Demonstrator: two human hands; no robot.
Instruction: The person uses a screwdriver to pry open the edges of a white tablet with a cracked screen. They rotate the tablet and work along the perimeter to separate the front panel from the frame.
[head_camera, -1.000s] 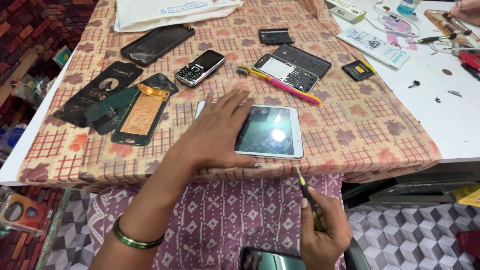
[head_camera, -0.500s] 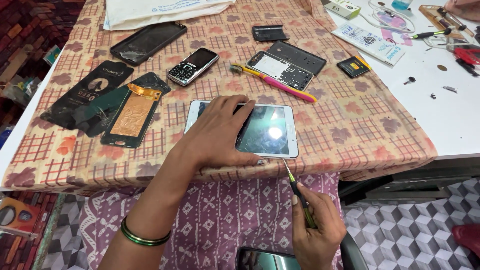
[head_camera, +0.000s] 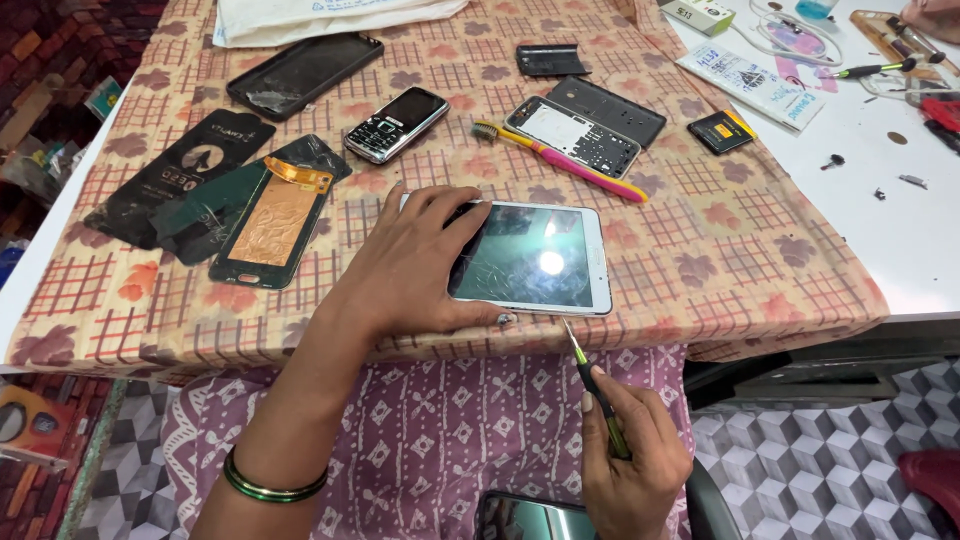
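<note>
A white tablet (head_camera: 540, 262) with a cracked, glossy screen lies flat near the front edge of the patterned tablecloth (head_camera: 760, 260). My left hand (head_camera: 405, 265) lies spread over the tablet's left end and presses it down; a green bangle (head_camera: 272, 488) sits on that wrist. My right hand (head_camera: 630, 465), below the table edge, grips a thin green-handled screwdriver (head_camera: 598, 390). Its tip points up at the tablet's near edge, close to the lower right corner.
Left of the tablet lie a phone panel with copper foil (head_camera: 272, 225) and dark back covers (head_camera: 170, 180). Behind are a keypad phone (head_camera: 397, 123), a pink and yellow toothbrush (head_camera: 565, 162), an opened phone frame (head_camera: 572, 135), a battery (head_camera: 720, 131) and a dark case (head_camera: 303, 70). Another phone (head_camera: 530, 518) rests in my lap.
My right hand has brought the screwdriver up and left, so its tip is now at the tablet's near edge. The left hand has stayed on the tablet.
</note>
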